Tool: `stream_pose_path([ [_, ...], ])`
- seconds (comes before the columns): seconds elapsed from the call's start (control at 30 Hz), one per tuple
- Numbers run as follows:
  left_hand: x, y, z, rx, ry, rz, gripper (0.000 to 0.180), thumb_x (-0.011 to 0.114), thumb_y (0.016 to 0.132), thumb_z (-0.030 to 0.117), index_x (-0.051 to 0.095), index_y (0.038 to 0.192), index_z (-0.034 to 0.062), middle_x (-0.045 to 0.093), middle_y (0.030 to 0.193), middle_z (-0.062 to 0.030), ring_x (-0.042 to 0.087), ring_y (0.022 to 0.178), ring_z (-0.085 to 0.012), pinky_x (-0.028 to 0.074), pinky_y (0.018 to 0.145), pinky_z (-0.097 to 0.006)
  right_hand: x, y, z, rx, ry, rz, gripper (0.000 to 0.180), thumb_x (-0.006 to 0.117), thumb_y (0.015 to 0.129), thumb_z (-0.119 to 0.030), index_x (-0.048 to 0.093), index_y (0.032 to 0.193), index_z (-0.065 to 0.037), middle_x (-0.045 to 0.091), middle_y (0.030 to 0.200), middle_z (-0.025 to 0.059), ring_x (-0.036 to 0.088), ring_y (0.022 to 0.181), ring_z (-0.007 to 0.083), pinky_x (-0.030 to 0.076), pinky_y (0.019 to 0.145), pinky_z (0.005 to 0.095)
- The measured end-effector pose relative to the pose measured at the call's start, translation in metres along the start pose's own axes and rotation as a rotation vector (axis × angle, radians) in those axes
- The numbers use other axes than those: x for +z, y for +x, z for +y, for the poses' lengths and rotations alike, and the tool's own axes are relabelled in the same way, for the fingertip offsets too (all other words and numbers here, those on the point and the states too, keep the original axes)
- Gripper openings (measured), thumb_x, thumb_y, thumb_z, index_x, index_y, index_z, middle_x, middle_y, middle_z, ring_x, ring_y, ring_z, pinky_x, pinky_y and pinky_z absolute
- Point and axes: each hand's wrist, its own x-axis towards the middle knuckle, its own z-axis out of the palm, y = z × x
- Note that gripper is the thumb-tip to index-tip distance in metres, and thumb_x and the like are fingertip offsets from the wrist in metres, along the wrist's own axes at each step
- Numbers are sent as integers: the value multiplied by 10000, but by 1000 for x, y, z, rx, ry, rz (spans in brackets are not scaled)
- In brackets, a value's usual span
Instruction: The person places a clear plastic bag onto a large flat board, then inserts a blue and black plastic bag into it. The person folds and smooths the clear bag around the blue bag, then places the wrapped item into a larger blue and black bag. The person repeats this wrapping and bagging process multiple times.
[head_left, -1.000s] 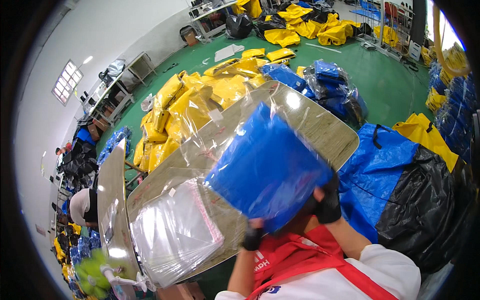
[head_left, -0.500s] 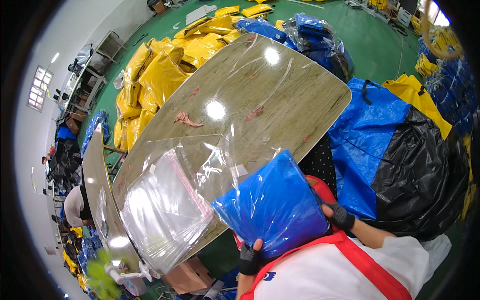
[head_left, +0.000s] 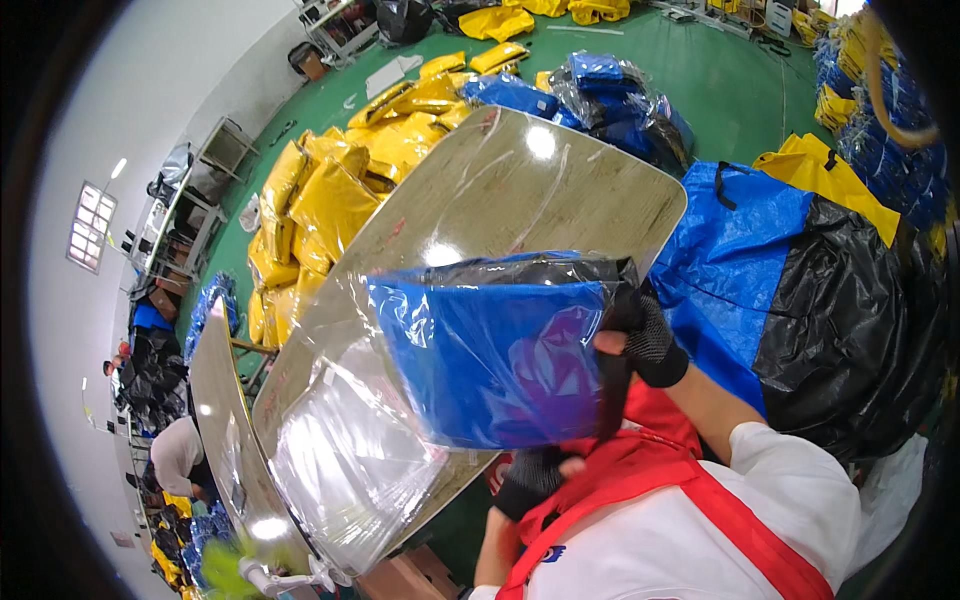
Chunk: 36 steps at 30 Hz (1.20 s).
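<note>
A folded blue and black woven-plastic bag (head_left: 480, 370) in a clear plastic sleeve is held up over the near edge of the table. My right hand (head_left: 645, 340), in a black fingerless glove, is closed on its right side, thumb in front. Just below the bundle's lower edge is my left hand (head_left: 535, 480), gloved the same way. Its thumb shows, but its other fingers are blurred and partly hidden, so its grip is unclear. A stack of clear plastic sleeves (head_left: 345, 465) lies on the table to the left, partly behind the bundle.
The wood-patterned table (head_left: 590, 185) has rounded corners. Yellow packed bundles (head_left: 330, 205) are heaped beyond its left side, with blue packed ones (head_left: 610, 105) at the far end. A large blue and black sheet (head_left: 780, 290) lies at the right. Another person (head_left: 180, 455) bends at the left.
The bundle has been lifted and tilted up, showing its black inner layers and top edge. My right hand rose with it. My left hand has shifted from its lower left corner to below it.
</note>
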Motion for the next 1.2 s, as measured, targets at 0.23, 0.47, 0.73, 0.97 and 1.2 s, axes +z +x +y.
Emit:
stream_pose_path([
  [0.23,-121,89,119,582,829,286,977,763,511,620,485,1266,66,596,1029,-183,561,991,-381,438,855,-475,4,22,11,-469,-402,-238,783,873,562,-207,460,1205,-35,523,1191,110,546,1040,227,450,896,333],
  [0.47,-94,139,152,587,736,118,657,799,605,467,577,1076,67,635,857,-133,632,799,-320,489,759,-375,13,21,-30,-556,-350,-3,966,866,581,-261,348,1356,-5,474,1287,141,459,1194,228,343,1021,329],
  [0.73,-125,122,168,451,-367,514,729,703,717,364,418,1270,-16,542,1112,-107,526,1013,-189,399,930,-319,-14,52,-35,-130,343,214,469,656,849,-352,598,1125,22,644,951,102,589,865,129,471,776,295],
  [0.97,-166,86,124,313,-279,818,461,446,938,358,617,1110,-34,627,1089,-97,562,993,-175,405,898,-297,21,36,-110,-613,-86,106,432,604,880,-346,617,1112,18,647,1078,102,588,982,151,444,875,287],
  [1.2,-179,54,138,373,-108,933,470,439,964,340,550,1200,-51,599,1123,-129,575,1030,-191,441,929,-336,32,35,-159,-779,-670,34,230,572,913,-224,665,1021,-43,688,949,114,660,865,178,504,778,293],
])
